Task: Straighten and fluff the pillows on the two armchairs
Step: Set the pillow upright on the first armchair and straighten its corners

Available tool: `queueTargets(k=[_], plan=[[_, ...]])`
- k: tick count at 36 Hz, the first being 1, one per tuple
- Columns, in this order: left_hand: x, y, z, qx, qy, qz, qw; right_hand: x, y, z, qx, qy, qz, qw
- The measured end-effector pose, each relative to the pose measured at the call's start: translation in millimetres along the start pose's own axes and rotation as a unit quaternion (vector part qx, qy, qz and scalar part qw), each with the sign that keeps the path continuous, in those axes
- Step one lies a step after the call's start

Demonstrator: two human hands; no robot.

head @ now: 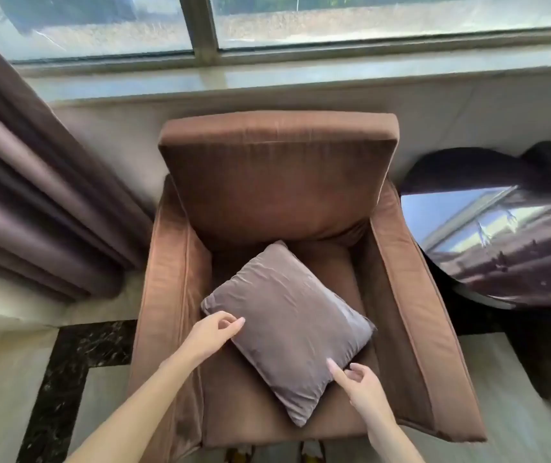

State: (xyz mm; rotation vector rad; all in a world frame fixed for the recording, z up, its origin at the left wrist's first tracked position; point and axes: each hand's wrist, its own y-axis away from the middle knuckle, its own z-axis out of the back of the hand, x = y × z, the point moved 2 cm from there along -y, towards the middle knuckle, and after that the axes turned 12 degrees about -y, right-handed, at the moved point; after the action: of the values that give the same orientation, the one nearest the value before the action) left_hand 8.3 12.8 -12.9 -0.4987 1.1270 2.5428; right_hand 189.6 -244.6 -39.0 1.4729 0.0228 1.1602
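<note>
A brown armchair (277, 182) faces me under the window. A square grey-brown pillow (291, 325) lies flat on its seat, turned like a diamond with one corner toward the backrest. My left hand (212, 335) rests at the pillow's left edge, fingers loosely curled and touching the fabric without gripping it. My right hand (359, 384) is at the pillow's lower right edge, index finger stretched onto the fabric, the other fingers apart. Neither hand holds the pillow.
Brown curtains (30, 208) hang at the left. A round glossy dark side table (508, 242) stands right of the armchair, touching its armrest. Behind are a windowsill (301, 78) and window. The floor is pale with a dark marble border (67, 362).
</note>
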Motion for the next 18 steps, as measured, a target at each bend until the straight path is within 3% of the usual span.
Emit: queueTargets(k=[8, 18], plan=[[31.4, -114.4, -39.1, 0.009, -0.025, -0.021, 0.999, -30.2, -101.9, -41.6, -0.037, -0.025, -0.045, 0.998], [50.9, -248.3, -59.5, 0.001, -0.2, -0.053, 0.978, -71.5, -198.4, -57.1, -0.144, 0.011, -0.086, 0.986]])
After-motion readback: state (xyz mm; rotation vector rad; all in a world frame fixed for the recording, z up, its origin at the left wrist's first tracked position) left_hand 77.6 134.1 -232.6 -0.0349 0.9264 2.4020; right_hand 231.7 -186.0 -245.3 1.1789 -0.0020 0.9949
